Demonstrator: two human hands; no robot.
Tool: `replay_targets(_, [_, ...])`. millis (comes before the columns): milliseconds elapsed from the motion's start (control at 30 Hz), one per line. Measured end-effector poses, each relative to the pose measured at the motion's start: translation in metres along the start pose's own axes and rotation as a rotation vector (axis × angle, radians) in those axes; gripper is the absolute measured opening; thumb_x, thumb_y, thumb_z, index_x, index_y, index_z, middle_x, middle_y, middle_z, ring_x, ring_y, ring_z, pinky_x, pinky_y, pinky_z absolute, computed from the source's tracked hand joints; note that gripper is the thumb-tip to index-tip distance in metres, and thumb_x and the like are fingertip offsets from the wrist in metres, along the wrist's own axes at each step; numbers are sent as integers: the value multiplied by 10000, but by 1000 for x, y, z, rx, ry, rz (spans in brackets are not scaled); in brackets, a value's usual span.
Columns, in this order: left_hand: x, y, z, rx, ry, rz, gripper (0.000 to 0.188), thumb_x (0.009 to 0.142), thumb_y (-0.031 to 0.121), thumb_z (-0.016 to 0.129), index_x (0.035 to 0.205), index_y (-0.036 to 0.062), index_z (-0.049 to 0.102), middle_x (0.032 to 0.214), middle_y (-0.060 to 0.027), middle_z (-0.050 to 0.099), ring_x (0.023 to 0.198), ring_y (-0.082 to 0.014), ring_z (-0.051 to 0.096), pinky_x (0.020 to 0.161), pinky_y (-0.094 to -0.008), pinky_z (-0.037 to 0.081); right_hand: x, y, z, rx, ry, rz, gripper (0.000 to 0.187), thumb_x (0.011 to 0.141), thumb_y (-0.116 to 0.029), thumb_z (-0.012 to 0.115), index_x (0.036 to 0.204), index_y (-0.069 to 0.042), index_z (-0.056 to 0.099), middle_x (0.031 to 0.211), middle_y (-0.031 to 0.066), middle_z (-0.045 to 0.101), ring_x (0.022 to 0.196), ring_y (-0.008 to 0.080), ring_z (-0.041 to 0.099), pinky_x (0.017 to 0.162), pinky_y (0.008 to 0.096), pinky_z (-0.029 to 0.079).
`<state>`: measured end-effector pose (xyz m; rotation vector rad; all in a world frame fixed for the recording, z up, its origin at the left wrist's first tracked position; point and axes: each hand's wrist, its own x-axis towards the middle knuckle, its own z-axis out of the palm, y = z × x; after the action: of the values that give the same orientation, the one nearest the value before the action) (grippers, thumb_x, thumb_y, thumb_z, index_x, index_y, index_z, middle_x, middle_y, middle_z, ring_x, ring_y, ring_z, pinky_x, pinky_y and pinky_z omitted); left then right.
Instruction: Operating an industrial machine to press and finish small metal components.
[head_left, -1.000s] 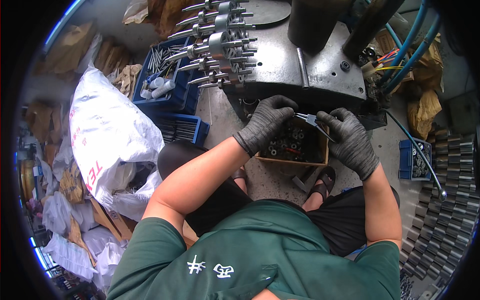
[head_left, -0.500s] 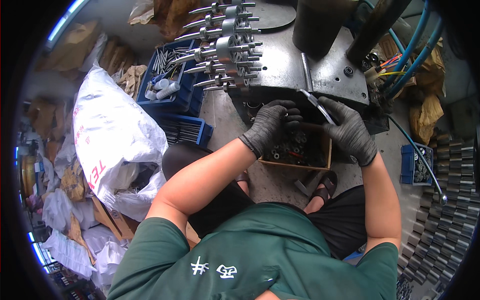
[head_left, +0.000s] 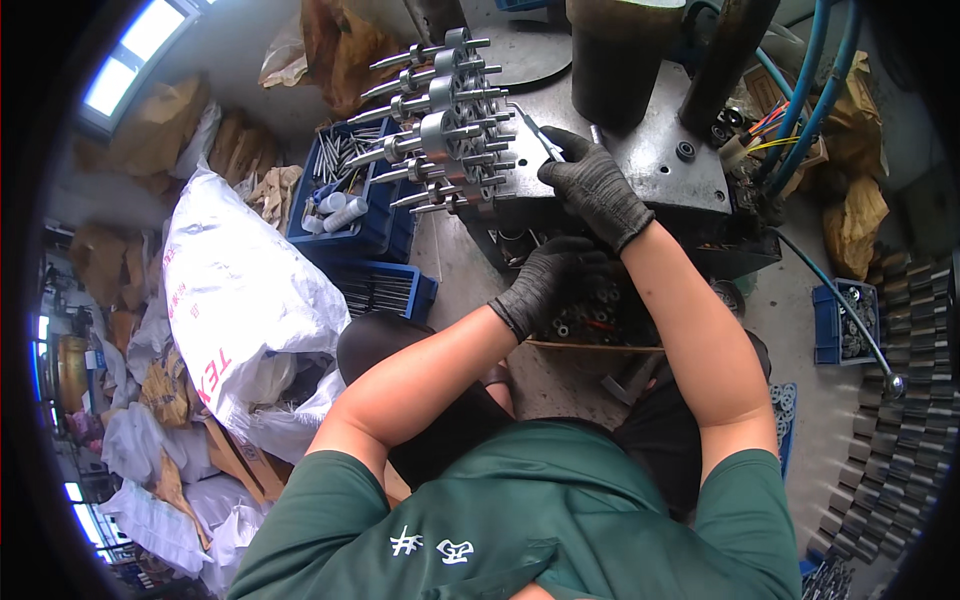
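1. Black-gloved right hand [head_left: 592, 190] is up at the far side, fingers pinched on a thin metal pin [head_left: 537, 135], right beside the spiked metal rack [head_left: 445, 120].
2. Left hand [head_left: 545, 280] sits nearer, fingers curled into the parts box [head_left: 600, 315]; can't tell what it's holding.

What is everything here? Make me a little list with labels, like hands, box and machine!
left hand: black glove, reaching into the box
right hand: black glove, raised by the pins, pinching a thin metal piece
box: holds small dark metal parts
machine: grey metal block
pins: rows of shiny metal pins sticking out sideways
blue bins: hold metal rods
white sack: lying at the left
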<state>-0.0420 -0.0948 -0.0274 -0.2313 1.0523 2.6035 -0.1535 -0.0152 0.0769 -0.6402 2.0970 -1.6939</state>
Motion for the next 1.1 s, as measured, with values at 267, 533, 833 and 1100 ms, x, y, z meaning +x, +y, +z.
replay_targets(267, [-12,5,9,70,130,-51,372,921,25,540,1290,-8,506,1166,-203,627,1076,-303,647,884,-391,562,12,-5,1,204,-46,-21,581,801,-60,665,1372,-49,562,802,-24,569,646,55,487,558,224,417])
replay_targets(533, [-8,0,-6,850,-44,325,313,949,66,524,1243,-41,533,1124,-207,625,1042,-348,669,834,-413,610,19,-11,-9,184,-95,83,626,737,-51,665,1359,-57,592,892,35,672,649,74,543,573,243,483])
replay_targets(833, [-12,5,5,67,80,44,293,993,121,518,1255,-12,520,1126,-209,633,1023,-340,680,812,-422,613,25,2,1,183,-103,-48,631,758,-63,669,1382,-65,571,937,31,668,706,83,552,638,253,502])
replay_targets(1100, [-19,20,31,187,304,41,268,940,138,588,1192,47,584,1034,-83,646,914,-202,648,791,-331,538,18,6,21,221,-100,-62,627,808,-101,671,1402,-9,493,1034,130,675,842,185,664,728,296,568])
